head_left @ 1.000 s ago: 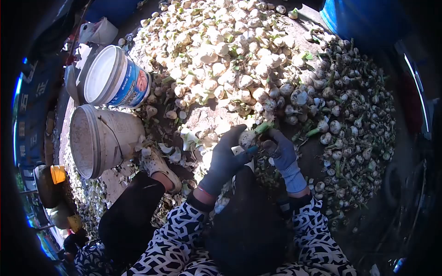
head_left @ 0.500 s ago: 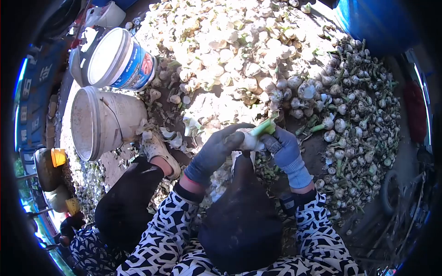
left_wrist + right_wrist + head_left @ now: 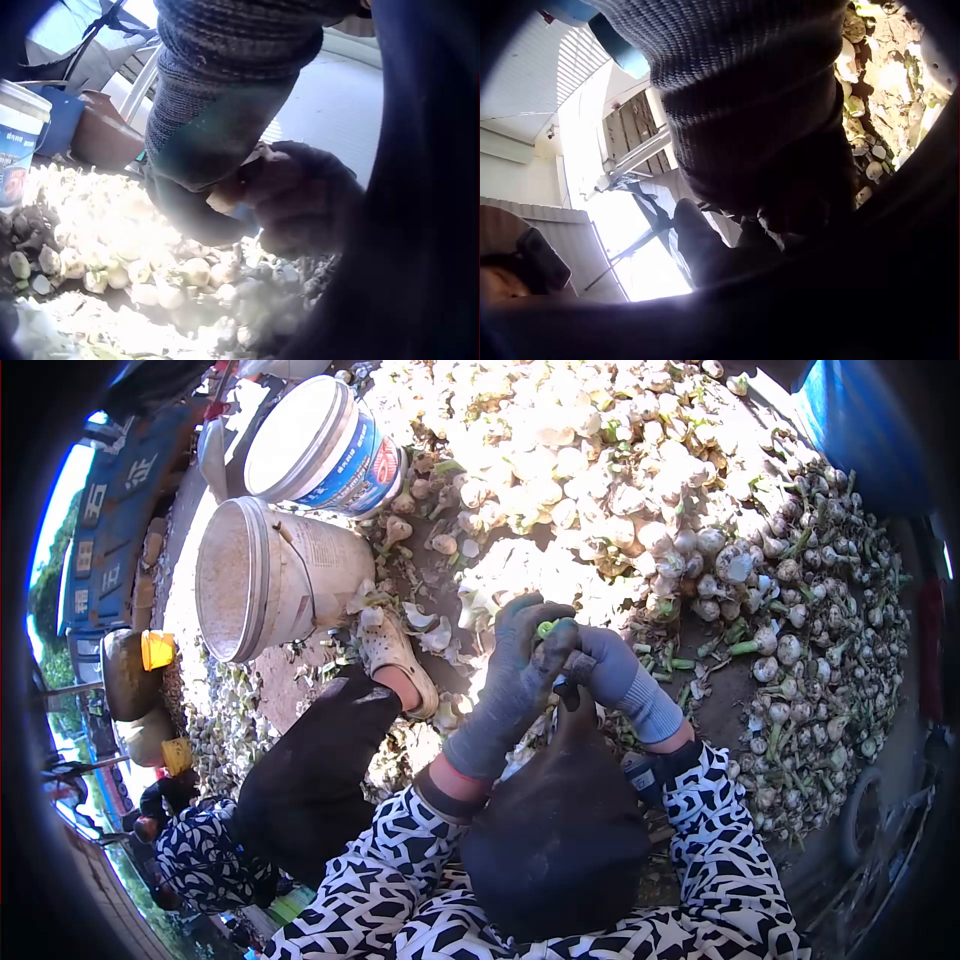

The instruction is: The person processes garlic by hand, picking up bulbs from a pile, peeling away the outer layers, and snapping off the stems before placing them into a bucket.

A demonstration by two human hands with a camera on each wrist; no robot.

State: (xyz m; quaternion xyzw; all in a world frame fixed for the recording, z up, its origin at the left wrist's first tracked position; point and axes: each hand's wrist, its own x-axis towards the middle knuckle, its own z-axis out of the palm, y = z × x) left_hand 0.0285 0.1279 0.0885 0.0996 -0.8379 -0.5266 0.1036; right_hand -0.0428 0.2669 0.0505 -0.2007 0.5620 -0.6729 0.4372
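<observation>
My left hand [image 3: 525,655], in a dark grey glove, grips a garlic bulb [image 3: 546,628]; only its green stem end shows between the fingers. My right hand [image 3: 598,658], in a blue-grey glove, is curled into a fist right against it, around a small blue-handled knife [image 3: 246,214] that is mostly hidden. In the left wrist view the left hand [image 3: 217,142] and the right hand [image 3: 300,196] meet at a pale piece of the garlic bulb [image 3: 223,199]. The right wrist view is almost filled by the glove cuff of the right hand [image 3: 757,120].
A heap of trimmed white garlic [image 3: 560,450] lies ahead, with untrimmed stemmed garlic [image 3: 810,640] to the right. Two tipped buckets, one white [image 3: 270,575] and one blue-labelled [image 3: 325,445], lie at the left. My shoe [image 3: 392,652] is near husks. A blue barrel [image 3: 870,430] stands far right.
Both hands have come closer together and nearer my body. The left hand now wraps the bulb, hiding most of it. The view has shifted, so the buckets sit higher.
</observation>
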